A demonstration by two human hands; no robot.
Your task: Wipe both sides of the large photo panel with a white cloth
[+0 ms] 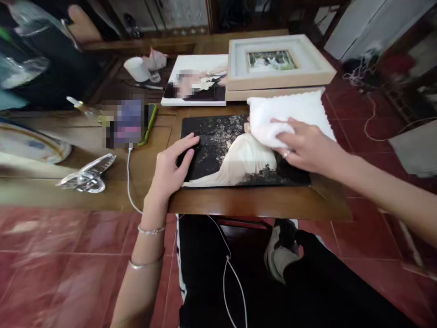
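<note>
A large dark photo print [221, 150] lies flat on the low wooden table [259, 202]. My left hand [172, 166] rests on its left edge, fingers stretched out flat on the dark surface. My right hand [302, 146] presses a white cloth [290, 116] against the upper right part of the print, fingers bent over the bunched end of the cloth. The rest of the cloth spreads out toward the table's right side.
Behind the print stand a pale wooden picture frame [278, 64] and another photo print [198, 82]. To the left are a phone [128, 123] on a white cable, a glass ornament [87, 175], a plate [30, 146] and a white cup [136, 68]. Red floor tiles surround the table.
</note>
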